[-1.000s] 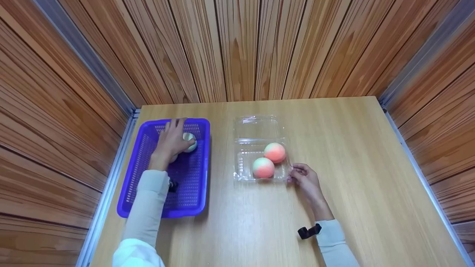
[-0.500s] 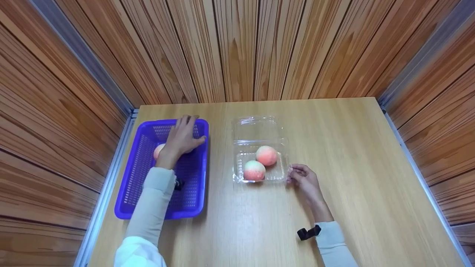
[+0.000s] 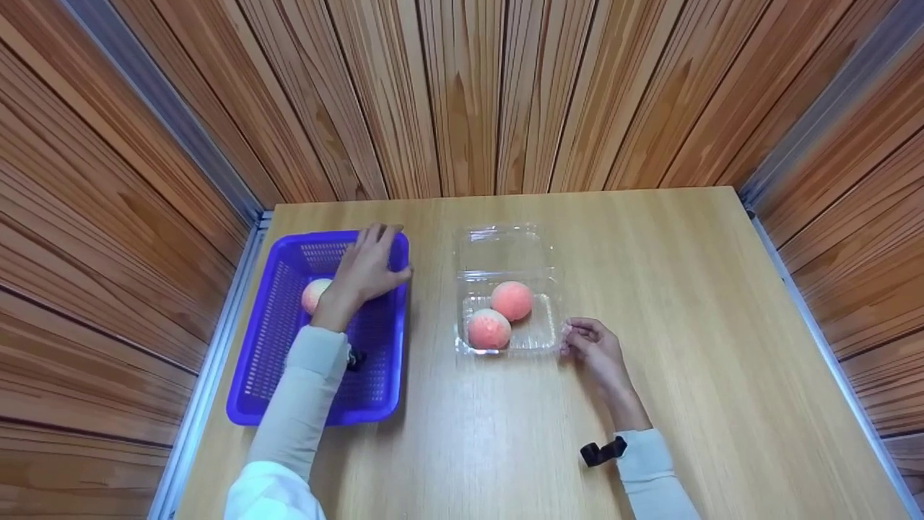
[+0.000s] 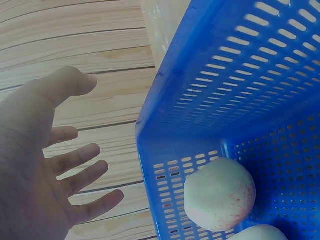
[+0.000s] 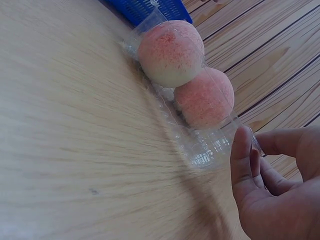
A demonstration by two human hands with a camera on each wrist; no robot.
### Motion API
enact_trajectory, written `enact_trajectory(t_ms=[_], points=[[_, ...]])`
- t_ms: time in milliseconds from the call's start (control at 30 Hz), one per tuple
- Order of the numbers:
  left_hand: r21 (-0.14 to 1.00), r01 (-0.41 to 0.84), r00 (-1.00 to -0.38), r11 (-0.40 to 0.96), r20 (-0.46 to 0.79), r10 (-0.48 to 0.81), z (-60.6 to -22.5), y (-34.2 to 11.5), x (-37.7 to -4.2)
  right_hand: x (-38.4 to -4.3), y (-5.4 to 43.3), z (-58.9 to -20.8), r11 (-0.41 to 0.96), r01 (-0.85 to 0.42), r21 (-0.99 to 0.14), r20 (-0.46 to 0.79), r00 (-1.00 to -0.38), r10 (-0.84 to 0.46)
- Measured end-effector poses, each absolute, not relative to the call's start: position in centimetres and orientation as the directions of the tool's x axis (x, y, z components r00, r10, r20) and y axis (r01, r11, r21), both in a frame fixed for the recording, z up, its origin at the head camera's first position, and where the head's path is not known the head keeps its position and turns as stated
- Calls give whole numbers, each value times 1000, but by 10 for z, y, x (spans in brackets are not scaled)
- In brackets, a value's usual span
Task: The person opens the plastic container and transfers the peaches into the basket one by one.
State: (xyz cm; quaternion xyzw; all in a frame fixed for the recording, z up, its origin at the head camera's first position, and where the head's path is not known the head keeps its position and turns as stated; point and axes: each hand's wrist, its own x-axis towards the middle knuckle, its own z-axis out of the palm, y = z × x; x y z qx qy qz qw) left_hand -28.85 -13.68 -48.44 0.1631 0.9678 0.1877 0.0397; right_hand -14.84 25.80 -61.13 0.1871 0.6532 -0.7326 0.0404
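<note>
- Left hand (image 3: 364,271): released, holds nothing. Fingers extended and spread, palm over the far right corner of the basket (image 3: 364,415). Left wrist view shows it apart from the peaches below.
- Basket: slotted plastic, purple in head view, blue in the wrist views. Sits on the left side of the table (image 3: 462,448), long side running away from the person.
- In the basket: one pale peach (image 3: 315,295) near the left wall, partly behind the left forearm. Left wrist view shows two in there, one with reddish speckles, the other cut off by the frame edge.
- Right hand (image 3: 595,350): thumb and fingers pinch the near right corner of the clear container (image 3: 538,331).
- Clear container: mid-table, right of the basket, well apart from the left hand. Lid (image 3: 502,249) folded back, lying on the far side.
- In the container base: front peach (image 3: 489,329) at near left, rear peach (image 3: 512,300) just behind and right of it. Both pink with paler patches. Can't tell if they touch.
- Arms: light grey sleeves (image 3: 653,469), small black device (image 3: 603,452) at the right wrist.
- Surround: wood-plank walls (image 3: 462,101), metal rail (image 3: 206,375) along the left table edge.
</note>
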Motion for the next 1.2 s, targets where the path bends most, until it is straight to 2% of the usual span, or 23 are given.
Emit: enact_trajectory(t_ms=[667,1200], points=[[364,324,-927,874,-65,371,-489,-112,-290,-152,255,-609,-150,321,-935,-344,-924,166],[357,399,-899,844,-26,436,-497,-95,-283,-149,261,-610,-154,308,-939,-334,-925,181]])
